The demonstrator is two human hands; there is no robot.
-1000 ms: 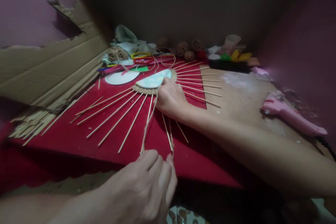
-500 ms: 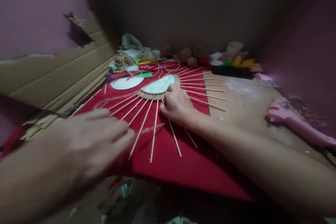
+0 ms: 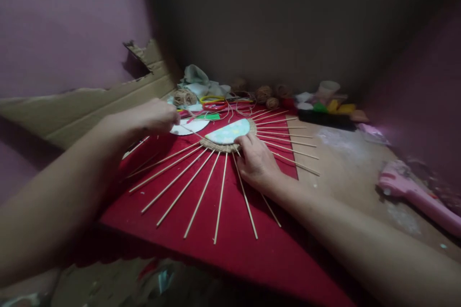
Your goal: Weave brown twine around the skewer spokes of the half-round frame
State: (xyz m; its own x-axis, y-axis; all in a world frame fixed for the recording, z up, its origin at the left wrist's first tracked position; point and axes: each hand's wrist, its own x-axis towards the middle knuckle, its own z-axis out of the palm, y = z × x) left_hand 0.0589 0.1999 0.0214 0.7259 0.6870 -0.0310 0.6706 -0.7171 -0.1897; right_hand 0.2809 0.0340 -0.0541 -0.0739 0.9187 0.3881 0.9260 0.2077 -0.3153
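Observation:
A half-round base [image 3: 230, 132] covered in pale patterned fabric lies on a red cloth. Woven twine [image 3: 218, 146] edges its curve, and several thin wooden sticks [image 3: 194, 180] fan out from it. My right hand [image 3: 257, 160] grips the woven edge, thumb and fingers closed on it near the middle of the curve. My left hand [image 3: 158, 114] is closed and raised left of the base, pinching a strand of twine [image 3: 192, 129] that runs taut to the left end of the woven edge. Beneath that strand lies a white half-round piece [image 3: 194, 126], partly hidden by my left hand.
Scissors [image 3: 212, 103], twine balls [image 3: 185, 97] and crumpled cloth [image 3: 196, 76] lie at the back. A black tray [image 3: 326, 117] with coloured pieces stands back right. A pink glue gun [image 3: 406, 189] rests on the right. Cardboard [image 3: 90, 115] leans at the left wall.
My left hand has moved up and away from the front of the sticks to the back left, pulling the twine with it. My right hand stays at the woven edge. The view has shifted slightly.

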